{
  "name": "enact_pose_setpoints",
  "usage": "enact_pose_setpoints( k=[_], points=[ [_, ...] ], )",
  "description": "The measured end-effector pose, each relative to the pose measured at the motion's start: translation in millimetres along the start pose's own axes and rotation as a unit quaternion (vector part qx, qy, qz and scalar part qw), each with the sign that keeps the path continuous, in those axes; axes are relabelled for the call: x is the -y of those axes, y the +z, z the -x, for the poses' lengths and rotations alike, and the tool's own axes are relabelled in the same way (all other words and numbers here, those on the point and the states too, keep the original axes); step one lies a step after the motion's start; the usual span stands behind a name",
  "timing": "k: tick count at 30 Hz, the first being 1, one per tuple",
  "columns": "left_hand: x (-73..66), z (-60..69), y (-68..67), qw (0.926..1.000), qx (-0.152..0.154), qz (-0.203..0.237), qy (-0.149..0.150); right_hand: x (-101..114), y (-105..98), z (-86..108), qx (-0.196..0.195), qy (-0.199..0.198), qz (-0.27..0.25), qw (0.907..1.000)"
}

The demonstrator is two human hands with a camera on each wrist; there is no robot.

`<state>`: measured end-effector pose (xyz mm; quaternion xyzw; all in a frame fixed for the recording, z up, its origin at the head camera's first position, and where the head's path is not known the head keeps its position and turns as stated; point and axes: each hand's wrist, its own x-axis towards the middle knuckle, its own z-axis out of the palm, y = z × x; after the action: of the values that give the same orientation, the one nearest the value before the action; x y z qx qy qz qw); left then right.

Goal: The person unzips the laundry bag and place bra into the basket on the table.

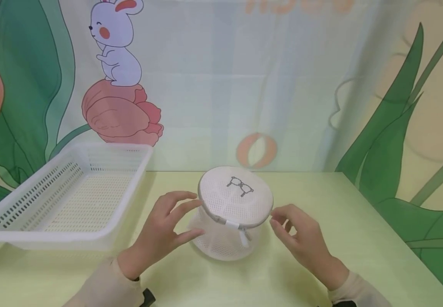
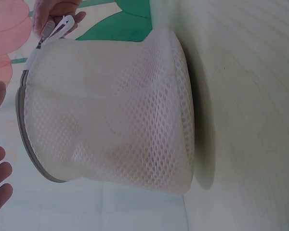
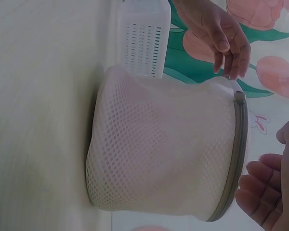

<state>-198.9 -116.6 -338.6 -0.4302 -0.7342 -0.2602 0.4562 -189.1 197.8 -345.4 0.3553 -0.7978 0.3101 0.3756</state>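
Note:
A round white mesh laundry bag (image 1: 217, 245) stands upright on the table, with a glasses print (image 1: 240, 185) on its zipped lid. A grey zipper (image 3: 237, 154) runs around the top edge, and a white pull tab (image 1: 244, 238) hangs at the front. My left hand (image 1: 164, 221) is at the bag's left, fingers spread and fingertips close to the rim. At the right, my right hand (image 1: 302, 234) has loosely bent fingers beside the rim. In the right wrist view a gap shows between most of its fingers and the bag. Whether any fingertip touches is unclear.
A white plastic basket (image 1: 129, 204) with slotted walls stands on the left of the pale yellow-green table (image 1: 359, 238). Behind the table hangs a printed curtain (image 1: 206, 85) with a rabbit, flowers and leaves.

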Motion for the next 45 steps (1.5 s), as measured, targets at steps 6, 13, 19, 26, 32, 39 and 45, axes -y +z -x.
enact_pose_setpoints(
  k=[6,13,19,26,32,39,45],
  points=[
    [-7.7,-5.7,10.6,0.9993,0.019,0.007,0.031,11.9,5.0,2.5,0.027,0.001,-0.021,0.9994],
    [-13.6,-13.4,18.6,0.9981,0.045,0.005,0.042,20.9,10.6,4.5,0.026,-0.025,-0.024,0.9991],
    [-19.1,-20.5,24.5,0.997,0.057,0.006,0.052,26.0,16.7,5.7,0.024,-0.035,-0.006,0.9991],
    [-24.1,-24.0,35.0,0.9965,0.052,0.011,0.064,31.6,23.2,5.0,0.015,-0.04,0.007,0.9991],
    [-26.0,-27.3,41.1,0.9958,0.049,0.008,0.077,35.8,26.1,4.6,0.017,-0.024,0.013,0.9995],
    [-25.1,-28.6,44.4,0.9948,0.061,0.001,0.082,39.4,29.8,3.1,0.004,-0.028,0.008,0.9996],
    [-24.4,-28.5,48.5,0.994,0.063,-0.009,0.089,42.1,32.7,2.4,-0.001,-0.022,0.022,0.9995]
  ],
)
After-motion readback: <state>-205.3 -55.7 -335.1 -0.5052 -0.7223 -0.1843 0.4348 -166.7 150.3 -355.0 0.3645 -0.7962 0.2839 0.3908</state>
